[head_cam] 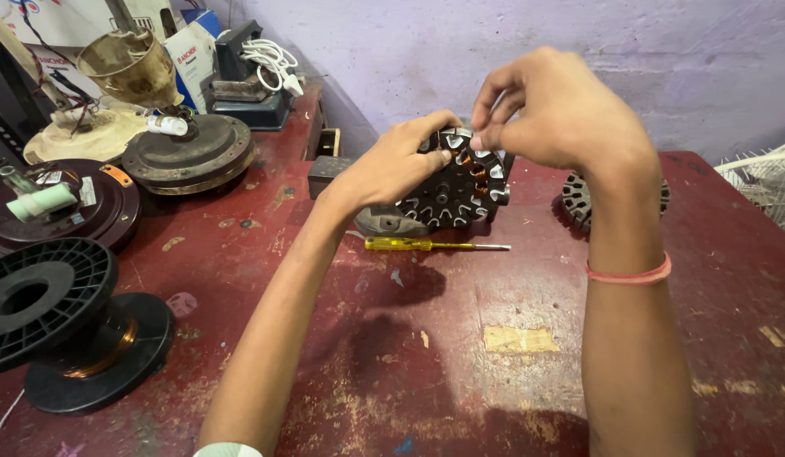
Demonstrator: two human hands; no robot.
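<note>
Even, moderately bright light falls from above and slightly ahead of the hands, casting soft dark shadows of both forearms onto the table (pixel 460 372) just below them. There is no harsh glare. Focus is sharp near the hands; the edges bend slightly from wide-angle distortion.

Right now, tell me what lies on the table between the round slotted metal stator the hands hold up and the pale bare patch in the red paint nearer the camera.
Head view: only the yellow-handled screwdriver lies between the stator and the pale patch.
</note>
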